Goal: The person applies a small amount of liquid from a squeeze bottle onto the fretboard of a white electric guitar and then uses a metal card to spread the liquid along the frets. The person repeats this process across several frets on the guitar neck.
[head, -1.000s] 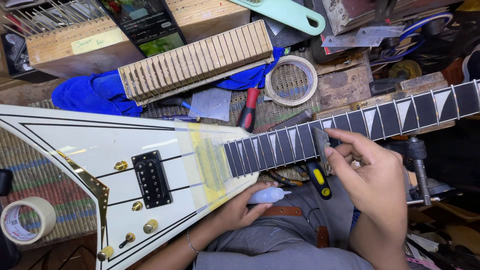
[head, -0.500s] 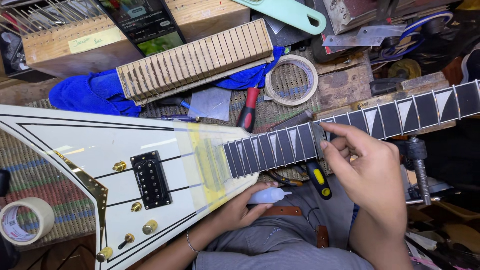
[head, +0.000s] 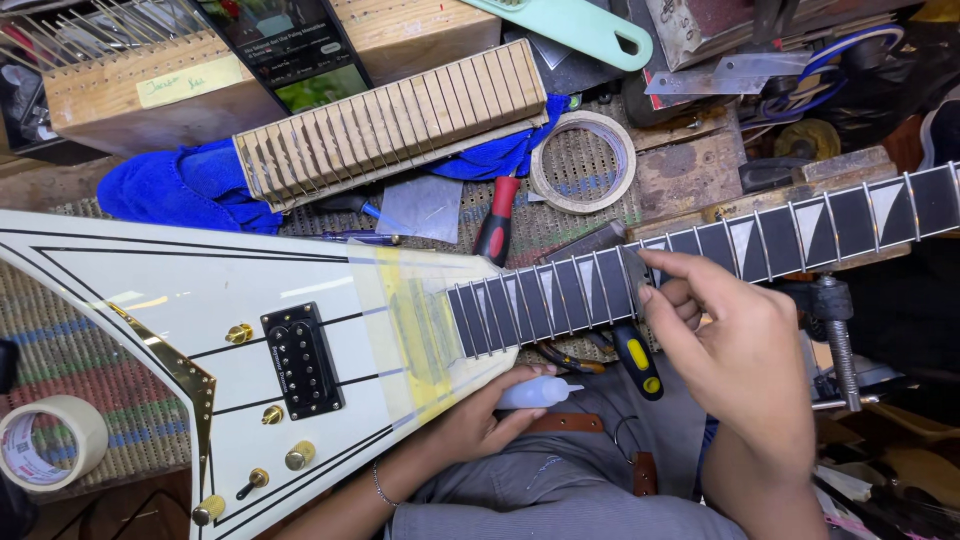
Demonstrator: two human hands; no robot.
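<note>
Sliding a little toward the guitar body since the earlier frame, the right hand (head: 745, 350) is now resting over the lower edge of the neck (head: 700, 265), its fingers (head: 690, 275) curled and pinching a small dark piece against a fret; what that piece is cannot be told. Below the neck, the left hand (head: 480, 420) is closing around a small pale bottle (head: 535, 393), nozzle pointing right, just under the edge of the white guitar (head: 150, 300). That guitar is lying flat across the bench (head: 690, 170), its pointed body reaching left and its dark fretboard with pale triangular inlays running up to the right. Yellowish masking tape is covering the body where the neck joins it, and a black pickup (head: 302, 360) is sitting beside gold knobs. A yellow-and-black handled tool (head: 638, 362) is lying just beneath the neck, near the right hand. Beyond the neck, a red-handled tool (head: 497, 220), a tape ring (head: 582, 160) and a slotted wooden block (head: 390, 125) on a blue cloth (head: 170, 185) are lying on the bench. Another tape roll (head: 45, 442) is sitting at the far left.
</note>
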